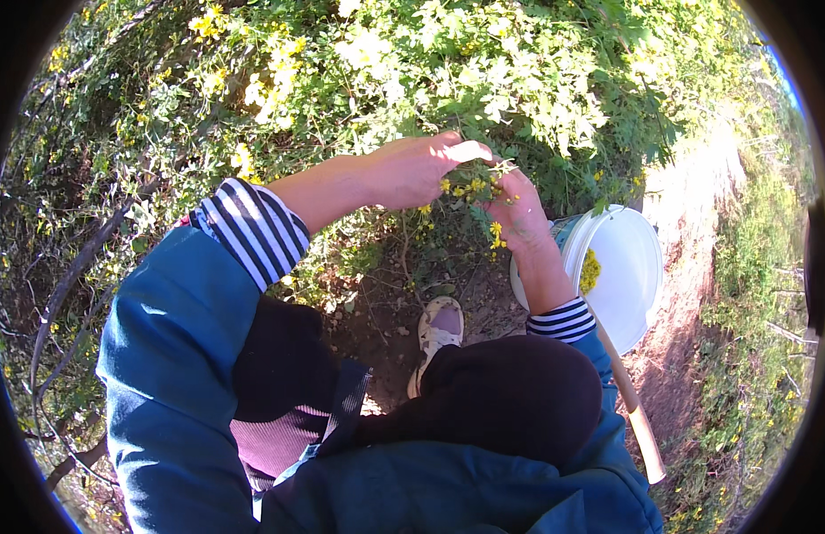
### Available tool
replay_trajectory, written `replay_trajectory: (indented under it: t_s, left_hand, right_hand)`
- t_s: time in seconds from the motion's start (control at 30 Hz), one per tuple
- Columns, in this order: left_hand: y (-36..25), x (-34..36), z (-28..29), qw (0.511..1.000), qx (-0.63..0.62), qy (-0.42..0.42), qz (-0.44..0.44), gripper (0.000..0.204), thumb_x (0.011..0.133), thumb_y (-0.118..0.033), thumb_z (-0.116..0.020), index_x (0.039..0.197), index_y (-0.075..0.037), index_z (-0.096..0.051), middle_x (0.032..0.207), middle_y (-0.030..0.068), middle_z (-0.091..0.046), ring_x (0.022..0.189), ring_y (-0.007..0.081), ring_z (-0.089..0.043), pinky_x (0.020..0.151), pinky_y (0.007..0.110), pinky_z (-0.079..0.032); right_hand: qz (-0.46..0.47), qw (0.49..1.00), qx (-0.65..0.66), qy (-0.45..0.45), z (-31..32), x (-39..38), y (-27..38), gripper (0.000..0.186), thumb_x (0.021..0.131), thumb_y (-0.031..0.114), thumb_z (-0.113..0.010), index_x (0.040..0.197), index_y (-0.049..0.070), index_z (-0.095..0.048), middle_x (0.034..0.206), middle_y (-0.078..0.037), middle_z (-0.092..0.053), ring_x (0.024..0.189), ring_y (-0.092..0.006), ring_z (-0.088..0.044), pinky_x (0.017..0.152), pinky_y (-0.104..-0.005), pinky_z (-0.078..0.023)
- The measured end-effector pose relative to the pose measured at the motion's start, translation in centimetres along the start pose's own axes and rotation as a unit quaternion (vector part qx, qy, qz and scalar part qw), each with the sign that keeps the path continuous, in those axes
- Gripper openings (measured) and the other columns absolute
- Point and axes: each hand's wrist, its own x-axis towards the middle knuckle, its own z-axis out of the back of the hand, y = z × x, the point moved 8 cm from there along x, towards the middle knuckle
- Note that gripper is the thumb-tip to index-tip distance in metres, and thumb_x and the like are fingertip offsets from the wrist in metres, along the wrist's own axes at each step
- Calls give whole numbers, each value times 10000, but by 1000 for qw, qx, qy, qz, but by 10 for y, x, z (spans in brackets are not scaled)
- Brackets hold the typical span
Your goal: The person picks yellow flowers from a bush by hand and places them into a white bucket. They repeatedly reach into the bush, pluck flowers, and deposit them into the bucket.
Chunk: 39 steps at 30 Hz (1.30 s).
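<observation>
over brown soil [381,325] beside leafy bushes [546,80], your left hand [404,173] and right hand [521,214] meet at yellow flowers [473,187]; their grip can't be told.

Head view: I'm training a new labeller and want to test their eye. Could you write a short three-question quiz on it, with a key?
1. Which hand is nearer the white bucket: the left hand or the right hand?
2. True or false: there is nothing inside the bucket.
3. Multiple choice: what colour are the flowers at the hands? A) red B) purple C) yellow

Key:
1. The right hand.
2. False: a yellow clump shows inside it.
3. C
</observation>
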Motion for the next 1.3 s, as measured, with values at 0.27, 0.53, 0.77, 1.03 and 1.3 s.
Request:
replay_trajectory:
  t_s: [0.27,0.53,0.77,1.03,1.3]
  left_hand:
    - [-7,-3,9,991,-108,-42,-69,133,888,-147,-548,995,-68,-541,962,126,-529,911,333,-576,781,439,-467]
    - [-10,-8,26,989,-70,-86,-93,356,919,-246,-530,1207,-38,-527,1285,199,-489,1179,344,-500,1030,403,-395]
    - [-1,1,3,990,-130,55,7,688,784,-176,-634,1372,-59,-296,1295,226,-464,1161,358,-503,1011,414,-406]
    - [10,-23,1,983,54,172,-8,627,803,-258,-657,1319,-20,-391,1230,225,-506,1136,349,-511,982,423,-424]
    - [-13,-30,24,996,43,58,-54,741,824,-502,-627,1336,-16,-402,1279,209,-509,1177,337,-506,1016,421,-409]
  right_hand:
    - [-164,985,20,-54,0,7,-29,282,902,383,-605,792,144,-505,610,33,-427,511,-102,-400,535,-296,-404]
    - [-68,988,135,15,-10,9,-7,195,860,223,-628,1017,111,-600,998,-11,-625,923,-166,-595,815,-404,-478]
    - [-18,995,94,41,-18,10,-7,198,859,151,-621,1047,100,-582,1008,-11,-606,974,-150,-566,829,-351,-466]
    - [52,963,260,50,42,24,14,225,919,254,-538,1085,107,-575,1131,-108,-588,1080,-287,-519,954,-488,-411]
    - [34,916,367,157,27,15,17,199,912,214,-539,1044,83,-609,1124,-116,-615,1048,-286,-565,919,-461,-449]
